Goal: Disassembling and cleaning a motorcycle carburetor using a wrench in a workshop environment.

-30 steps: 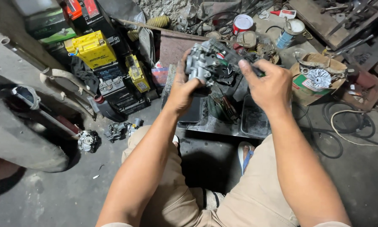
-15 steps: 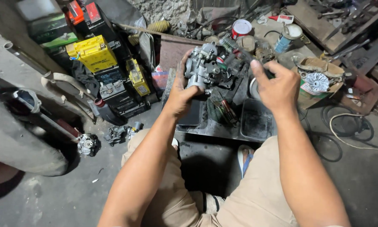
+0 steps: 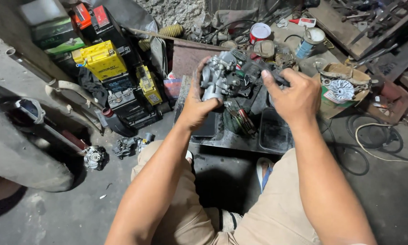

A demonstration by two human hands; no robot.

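A grey metal carburetor (image 3: 222, 77) is held up over a low, dirty metal work table (image 3: 231, 138). My left hand (image 3: 196, 102) grips its left side, fingers curled round the body. My right hand (image 3: 297, 97) is closed on a dark part (image 3: 265, 68) at the carburetor's right side, thumb on top. Both hands are grimy. A black tray (image 3: 274, 134) lies on the table just under my right wrist. My knees in beige trousers sit below the table.
Yellow and black batteries (image 3: 105, 61) are stacked at the left. Small engine parts (image 3: 95, 156) lie on the concrete floor. Cans (image 3: 260, 31), a box with a metal fan part (image 3: 342, 88) and coiled cable (image 3: 372, 145) crowd the back and right.
Both hands have shifted slightly with the carburetor; my right hand has closed more onto its right side and the part has been turned a little.
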